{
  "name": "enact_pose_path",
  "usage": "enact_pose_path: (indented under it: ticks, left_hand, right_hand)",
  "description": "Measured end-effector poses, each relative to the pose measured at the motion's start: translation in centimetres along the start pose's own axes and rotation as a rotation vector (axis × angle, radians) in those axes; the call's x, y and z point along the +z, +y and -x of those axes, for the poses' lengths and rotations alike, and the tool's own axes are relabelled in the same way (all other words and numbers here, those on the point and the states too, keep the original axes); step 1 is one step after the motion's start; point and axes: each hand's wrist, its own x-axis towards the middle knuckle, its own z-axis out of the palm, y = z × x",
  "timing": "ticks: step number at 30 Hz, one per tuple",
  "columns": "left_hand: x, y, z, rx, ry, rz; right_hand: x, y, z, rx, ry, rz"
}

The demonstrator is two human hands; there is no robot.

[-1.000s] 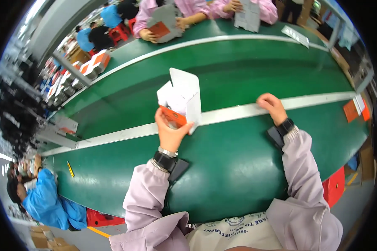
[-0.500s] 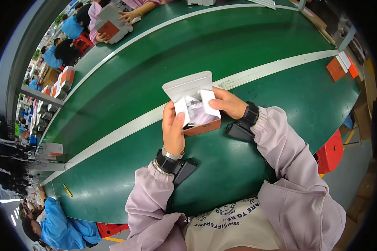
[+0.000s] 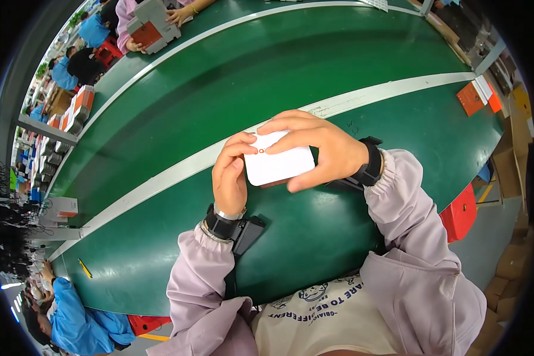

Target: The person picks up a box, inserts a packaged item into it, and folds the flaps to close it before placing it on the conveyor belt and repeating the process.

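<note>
A small carton (image 3: 282,167) sits between my two hands over the green tabletop, its white lid flap folded down across the top. The flap hides what is inside. My left hand (image 3: 230,173) grips the carton's left side, with fingertips at the flap's upper left corner. Across the far edge of the flap lie the fingers of my right hand (image 3: 325,149), while its thumb rests by the near right corner. Only a sliver of the carton's orange front shows below the flap.
A white strip (image 3: 154,188) runs along the green table. Far left, a yellow pen-like tool (image 3: 85,268) lies near a person in blue (image 3: 83,317). Across the table, another person's hands hold a grey-and-orange box (image 3: 153,28). Orange-and-white boxes (image 3: 472,98) stand at the right edge.
The carton's raised lid flap has come down over the side flaps and the wrapped contents. My right hand has shifted from the right side flap onto the lid.
</note>
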Motion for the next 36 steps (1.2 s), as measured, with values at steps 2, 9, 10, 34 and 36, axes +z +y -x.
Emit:
enact_pose_path:
  ticks: [2, 9, 10, 34, 36]
  left_hand:
    - [0.2, 0.0, -0.1, 0.043, -0.011, -0.011]
    - [1.0, 0.0, 0.0, 0.070, 0.043, -0.057]
    - [1.2, -0.2, 0.0, 0.049, 0.085, -0.053]
    - [-1.2, -2.0, 0.1, -0.286, 0.330, 0.213]
    - [-1.8, -2.4, 0.3, -0.322, 0.332, 0.201]
  right_hand:
    - [0.3, -0.5, 0.0, 0.011, 0.009, 0.097]
    - [1.4, -1.2, 0.3, 0.042, 0.033, 0.220]
    - [1.4, -1.3, 0.4, 0.068, 0.017, 0.226]
    - [-10.2, 6.8, 6.5, 0.328, 0.493, 0.874]
    - [-12.2, 9.5, 9.4, 0.441, 0.588, 1.123]
